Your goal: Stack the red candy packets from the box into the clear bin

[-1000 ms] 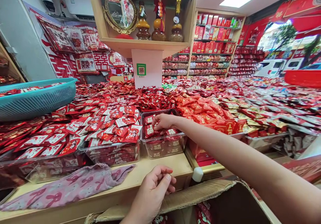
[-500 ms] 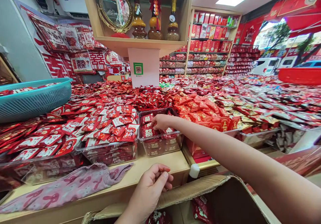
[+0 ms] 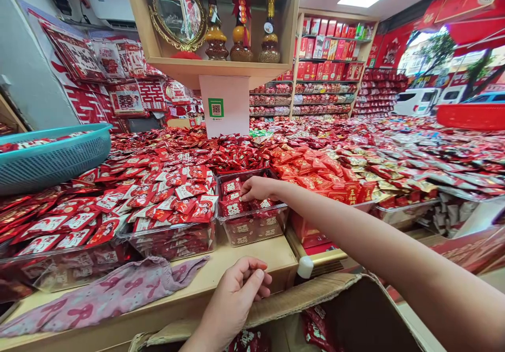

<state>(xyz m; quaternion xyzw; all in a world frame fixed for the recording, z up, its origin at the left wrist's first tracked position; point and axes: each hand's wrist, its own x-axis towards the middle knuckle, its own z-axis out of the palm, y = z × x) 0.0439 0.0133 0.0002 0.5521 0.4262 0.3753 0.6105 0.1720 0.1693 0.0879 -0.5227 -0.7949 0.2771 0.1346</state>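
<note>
My right hand (image 3: 258,189): fingers bunched, tips on the red packets (image 3: 232,207); whether one is pinched, I cannot tell. Packets: laid in a clear bin (image 3: 246,233), mid-counter. My left hand (image 3: 236,291): slack, half-curled, at the near carton (image 3: 307,298). Left of it: one pink patterned cloth (image 3: 106,294). Far left: one teal basket (image 3: 51,162). Far right: one red tray (image 3: 469,118).
</note>
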